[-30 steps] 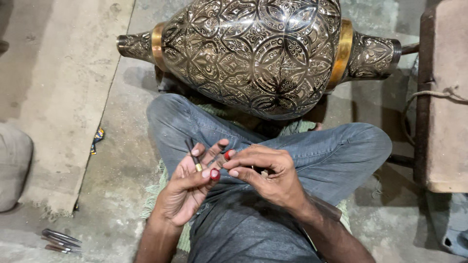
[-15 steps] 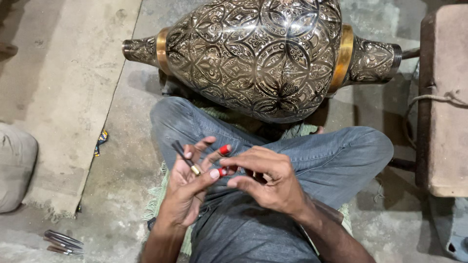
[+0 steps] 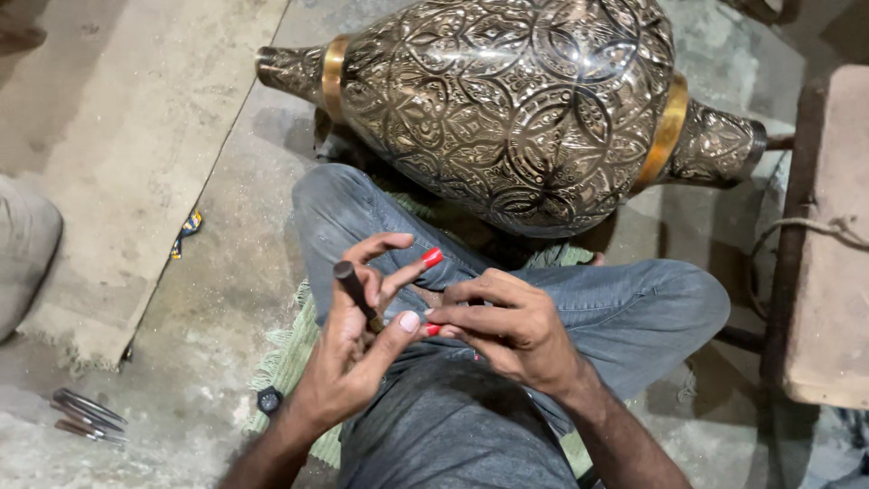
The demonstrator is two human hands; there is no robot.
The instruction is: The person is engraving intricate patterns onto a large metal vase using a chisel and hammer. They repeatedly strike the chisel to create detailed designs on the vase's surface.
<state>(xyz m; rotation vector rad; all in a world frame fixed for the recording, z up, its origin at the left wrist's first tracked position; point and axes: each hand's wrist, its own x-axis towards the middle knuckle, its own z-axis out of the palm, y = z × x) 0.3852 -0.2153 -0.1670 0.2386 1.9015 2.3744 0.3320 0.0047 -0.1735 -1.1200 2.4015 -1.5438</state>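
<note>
A short dark metal punch tool (image 3: 356,294) sits grasped in the left hand (image 3: 348,362), just below the large engraved silver-and-brass vase (image 3: 516,109). The right hand (image 3: 511,330), fingers pinched together, touches the left thumb beside it, holding nothing I can make out.

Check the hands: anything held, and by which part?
Left hand holds a short dark metal rod by its lower end. Right hand touches the left thumb; whether it holds anything cannot be told.

engraved metal vase (image 3: 534,109), loose metal rods (image 3: 86,417)

Left hand (image 3: 348,349) grips dark metal punch (image 3: 356,292); right hand (image 3: 507,330) touching it; engraved vase (image 3: 516,109) beyond knees.
</note>
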